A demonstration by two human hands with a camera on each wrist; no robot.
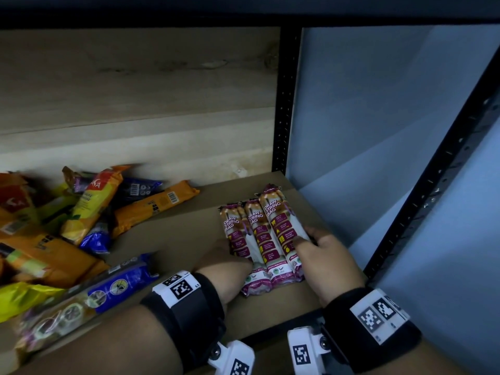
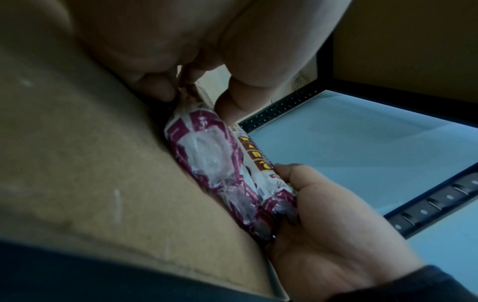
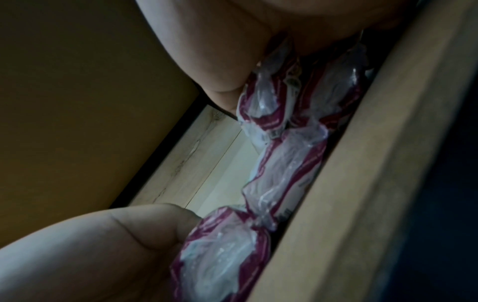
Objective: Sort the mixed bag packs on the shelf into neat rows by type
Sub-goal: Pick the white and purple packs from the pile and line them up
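Note:
Three maroon-and-white draw string bag packs (image 1: 259, 239) lie side by side on the right part of the brown shelf board (image 1: 176, 239), pointing front to back. My left hand (image 1: 230, 255) grips the leftmost pack from its left side, thumb over its top. My right hand (image 1: 311, 239) holds the rightmost pack, with the thumb on top and the fingers curled round its right edge. In the left wrist view the packs (image 2: 207, 159) sit between my left hand (image 2: 194, 96) and my right hand (image 2: 323, 224). The right wrist view shows the packs' crimped near ends (image 3: 284, 167).
A loose pile of mixed orange, yellow and blue packs (image 1: 81, 212) covers the shelf's left half. A blue pack (image 1: 119, 285) lies near my left forearm. A black upright post (image 1: 284, 104) and a pale blue side panel (image 1: 365, 117) bound the shelf on the right.

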